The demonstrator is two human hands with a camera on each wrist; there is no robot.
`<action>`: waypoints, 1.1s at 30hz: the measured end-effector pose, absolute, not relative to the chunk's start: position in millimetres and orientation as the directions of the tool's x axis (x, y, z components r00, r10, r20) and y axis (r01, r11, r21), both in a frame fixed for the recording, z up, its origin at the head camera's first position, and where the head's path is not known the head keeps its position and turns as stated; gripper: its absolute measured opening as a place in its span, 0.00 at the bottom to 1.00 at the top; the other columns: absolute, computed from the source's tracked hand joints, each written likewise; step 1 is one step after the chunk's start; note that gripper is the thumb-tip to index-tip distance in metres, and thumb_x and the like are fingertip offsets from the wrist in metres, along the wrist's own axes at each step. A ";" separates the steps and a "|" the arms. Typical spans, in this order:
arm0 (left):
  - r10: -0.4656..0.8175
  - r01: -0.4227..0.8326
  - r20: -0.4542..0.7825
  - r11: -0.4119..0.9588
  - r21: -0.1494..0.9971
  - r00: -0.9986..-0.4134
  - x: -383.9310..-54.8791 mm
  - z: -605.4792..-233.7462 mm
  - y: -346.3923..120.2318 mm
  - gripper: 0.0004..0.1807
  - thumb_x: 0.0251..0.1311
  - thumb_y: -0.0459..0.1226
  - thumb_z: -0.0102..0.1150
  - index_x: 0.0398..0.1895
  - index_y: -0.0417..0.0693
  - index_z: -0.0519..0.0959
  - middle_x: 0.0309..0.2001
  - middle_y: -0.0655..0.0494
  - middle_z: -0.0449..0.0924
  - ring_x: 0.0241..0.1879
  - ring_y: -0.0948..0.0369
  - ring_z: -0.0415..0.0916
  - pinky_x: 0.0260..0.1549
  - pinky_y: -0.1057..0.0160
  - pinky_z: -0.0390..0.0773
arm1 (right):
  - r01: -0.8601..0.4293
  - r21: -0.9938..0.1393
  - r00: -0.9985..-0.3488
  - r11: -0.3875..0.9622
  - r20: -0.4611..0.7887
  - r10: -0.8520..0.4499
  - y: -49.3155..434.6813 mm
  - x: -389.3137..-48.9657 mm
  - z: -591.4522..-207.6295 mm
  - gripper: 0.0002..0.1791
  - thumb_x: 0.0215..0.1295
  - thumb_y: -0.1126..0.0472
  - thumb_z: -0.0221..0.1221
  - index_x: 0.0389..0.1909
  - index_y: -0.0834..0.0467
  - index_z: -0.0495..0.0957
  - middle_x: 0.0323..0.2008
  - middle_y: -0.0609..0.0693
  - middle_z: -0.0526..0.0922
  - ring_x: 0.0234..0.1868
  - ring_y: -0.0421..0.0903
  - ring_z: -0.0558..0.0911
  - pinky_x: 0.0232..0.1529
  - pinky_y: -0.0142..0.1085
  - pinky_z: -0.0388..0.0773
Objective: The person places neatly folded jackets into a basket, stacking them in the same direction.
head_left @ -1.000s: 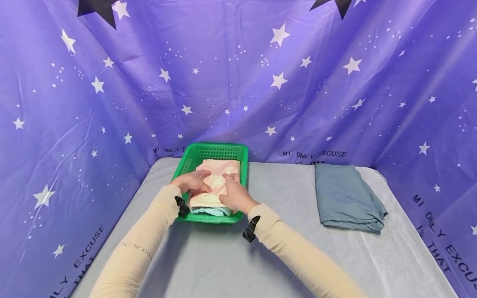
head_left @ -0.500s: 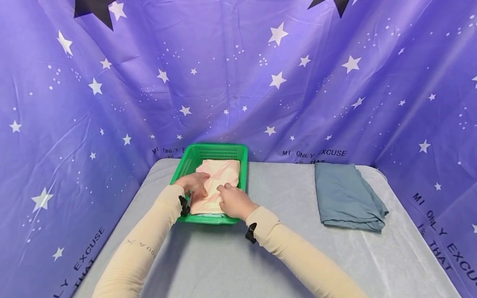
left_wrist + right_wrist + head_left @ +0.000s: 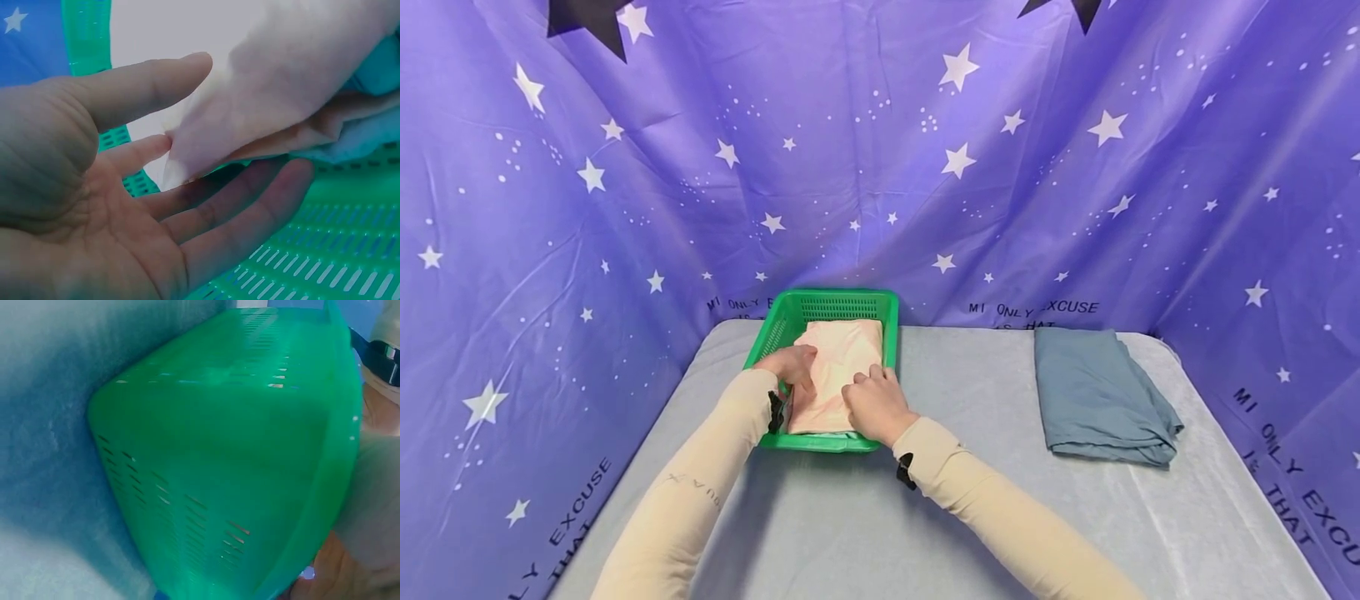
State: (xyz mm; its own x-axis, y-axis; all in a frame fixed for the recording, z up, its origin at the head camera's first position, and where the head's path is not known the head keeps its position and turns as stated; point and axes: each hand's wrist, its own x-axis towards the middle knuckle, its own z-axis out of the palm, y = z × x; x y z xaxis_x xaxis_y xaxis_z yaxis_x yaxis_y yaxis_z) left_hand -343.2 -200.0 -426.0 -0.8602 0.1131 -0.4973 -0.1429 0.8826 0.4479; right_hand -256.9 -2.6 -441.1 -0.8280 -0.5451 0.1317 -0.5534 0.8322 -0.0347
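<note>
Head view: folded pink cloth (image 3: 838,358) is inside the green basket (image 3: 820,444), lying mostly flat; placing looks done, edge-tidying looks unfinished; left hand (image 3: 790,365) is at its left side, right hand (image 3: 877,404) on its near right corner with fingers bent, can't tell whether it pinches any fabric; blue-grey cloth (image 3: 1097,396) lies folded on the table (image 3: 962,400), well apart from the basket, so if it belongs in there too, that part is left.

Left wrist view: hand wide, fingers extended, thumb clear, gripping nothing; one fingertip seems to touch the pink edge; that side hangs loose and rumpled over light-blue cloth (image 3: 353,145), so probably needs straightening.

Right wrist view: basket's outer wall fills most of it; hand mostly hidden behind the rim, grip unreadable.
</note>
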 end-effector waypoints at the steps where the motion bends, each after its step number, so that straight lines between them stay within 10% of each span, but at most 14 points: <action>1: 0.119 -0.119 -0.489 0.897 0.427 -0.864 -343.4 -426.2 -199.7 0.51 0.58 0.29 0.70 0.82 0.44 0.53 0.81 0.41 0.51 0.68 0.46 0.68 0.46 0.53 0.83 | -0.557 -0.033 -0.826 0.830 0.129 -0.549 -2.7 -256.9 -441.8 0.04 0.65 0.58 0.63 0.33 0.48 0.86 0.37 0.47 0.84 0.42 0.52 0.77 0.47 0.45 0.70; 10: 0.083 -0.123 -0.473 0.913 0.388 -0.877 -338.1 -433.5 -201.4 0.54 0.47 0.22 0.67 0.81 0.48 0.57 0.79 0.44 0.59 0.64 0.52 0.69 0.35 0.64 0.76 | -0.638 -0.043 -0.769 0.769 0.101 -0.632 -4.4 -258.4 -447.6 0.13 0.63 0.65 0.62 0.20 0.48 0.81 0.26 0.44 0.85 0.34 0.45 0.85 0.47 0.43 0.77; 22: 0.099 -0.052 -0.442 0.947 0.317 -0.892 -344.4 -444.3 -203.9 0.46 0.59 0.34 0.68 0.80 0.45 0.58 0.78 0.41 0.60 0.76 0.42 0.59 0.70 0.47 0.70 | -0.665 -0.117 -0.743 0.737 0.005 -0.669 -1.8 -264.7 -447.0 0.12 0.64 0.65 0.62 0.23 0.48 0.83 0.25 0.41 0.85 0.29 0.42 0.82 0.32 0.38 0.78; 33: 0.118 -0.073 -0.398 0.898 0.434 -0.910 -332.2 -414.5 -210.4 0.42 0.66 0.40 0.64 0.81 0.44 0.57 0.79 0.37 0.56 0.66 0.43 0.71 0.45 0.53 0.83 | -0.728 -0.256 -0.682 0.636 0.180 -0.709 11.7 -262.1 -443.6 0.07 0.68 0.64 0.61 0.35 0.52 0.87 0.33 0.43 0.88 0.36 0.42 0.86 0.42 0.40 0.81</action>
